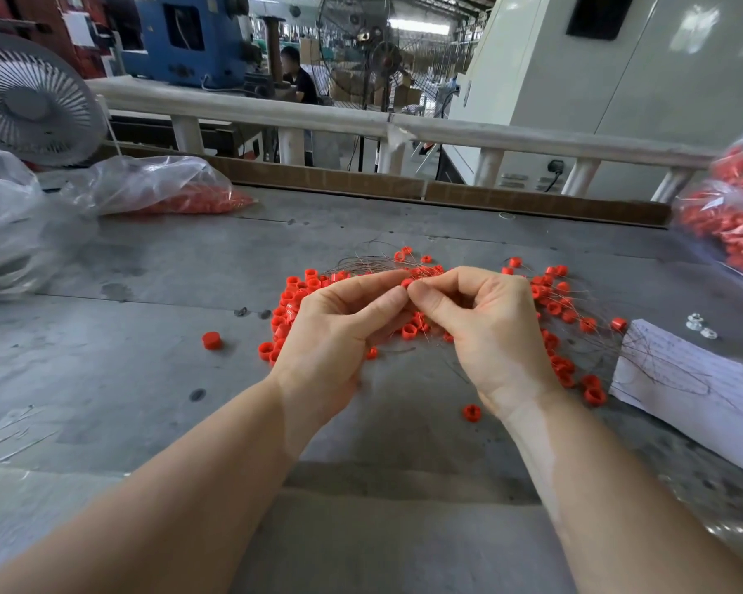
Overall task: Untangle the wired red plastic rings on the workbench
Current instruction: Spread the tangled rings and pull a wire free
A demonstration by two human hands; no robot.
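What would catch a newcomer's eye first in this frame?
First, the scatter of red rings tangled with thin wire at the middle of the grey workbench, bright against the dull top. Right above it the left hand and right hand meet, both pinching one ring between their fingertips. Next come the clear bags of red parts, one at far left and one at the right edge.

both hands meet above the pile of red rings (550, 302) on the grey workbench (146, 272); left hand (335, 323) and right hand (485, 319) pinch one red ring (406, 283) between fingertips, thin wires (361, 261) trailing behind. loose ring (211, 340) sits apart on the left, paper sheet (687, 392) on the right, bags of rings (168, 186) at both edges.
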